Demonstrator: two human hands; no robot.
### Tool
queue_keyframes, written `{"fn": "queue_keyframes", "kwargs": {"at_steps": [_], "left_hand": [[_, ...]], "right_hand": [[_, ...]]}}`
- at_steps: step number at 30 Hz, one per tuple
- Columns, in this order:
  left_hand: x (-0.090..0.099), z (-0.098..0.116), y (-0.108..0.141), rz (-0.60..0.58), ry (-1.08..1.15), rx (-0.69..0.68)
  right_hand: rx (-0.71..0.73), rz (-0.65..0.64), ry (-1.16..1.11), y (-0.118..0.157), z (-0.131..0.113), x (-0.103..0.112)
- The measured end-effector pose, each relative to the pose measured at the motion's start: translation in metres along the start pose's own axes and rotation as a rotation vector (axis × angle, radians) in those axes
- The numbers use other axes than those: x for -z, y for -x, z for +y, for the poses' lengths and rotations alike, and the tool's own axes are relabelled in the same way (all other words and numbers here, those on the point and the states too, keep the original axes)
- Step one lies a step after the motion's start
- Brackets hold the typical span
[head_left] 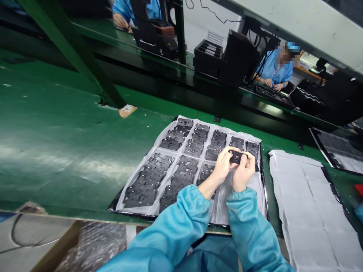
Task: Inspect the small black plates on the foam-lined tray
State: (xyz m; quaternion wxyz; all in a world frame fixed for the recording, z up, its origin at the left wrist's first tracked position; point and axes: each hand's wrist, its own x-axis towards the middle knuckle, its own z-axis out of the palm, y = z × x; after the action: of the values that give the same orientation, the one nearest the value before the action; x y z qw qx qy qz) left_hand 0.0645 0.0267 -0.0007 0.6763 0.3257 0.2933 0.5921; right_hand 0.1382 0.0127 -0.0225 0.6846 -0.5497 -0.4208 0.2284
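Between my two hands I hold up a small flat black plastic part (236,157) with cut-outs in it. My left hand (223,164) grips its left end, and my right hand (244,170) pinches the right end, thumb on top. Below them lies a tray (262,185) lined with white foam sheet (224,200), its compartments divided by pale strips. Several rows of similar flat black parts (147,179) overlap in those compartments. The lined area under my forearms, at the front right, shows bare foam.
Right of the tray rests another white-lined tray (306,200); a further one (337,151) lies beyond it. A green post (82,60) rises from the green bench (70,143). Across the conveyor, a co-worker (275,70) handles parts at a black tray (272,94); another person's hand (120,20) shows upper left.
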Motion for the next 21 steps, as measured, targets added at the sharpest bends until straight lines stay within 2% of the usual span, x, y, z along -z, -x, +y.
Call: {"fn": "queue_keyframes", "kwargs": {"at_steps": [4,11,16,21], "left_hand": [[0.002,0.001,-0.002,-0.029,-0.014,0.009],[0.005,-0.004,-0.004,0.000,-0.082,-0.055],[0.002,-0.007,-0.002,0.083,-0.100,-0.075],[0.000,-0.006,0.000,0.097,-0.170,-0.133]], "right_hand": [[-0.124,-0.069,-0.110,-0.001,-0.004,-0.002],[-0.117,-0.078,-0.115,0.000,-0.004,-0.003],[0.046,-0.007,0.065,0.001,0.002,-0.002],[0.141,0.000,0.154,0.003,0.003,-0.003]]}}
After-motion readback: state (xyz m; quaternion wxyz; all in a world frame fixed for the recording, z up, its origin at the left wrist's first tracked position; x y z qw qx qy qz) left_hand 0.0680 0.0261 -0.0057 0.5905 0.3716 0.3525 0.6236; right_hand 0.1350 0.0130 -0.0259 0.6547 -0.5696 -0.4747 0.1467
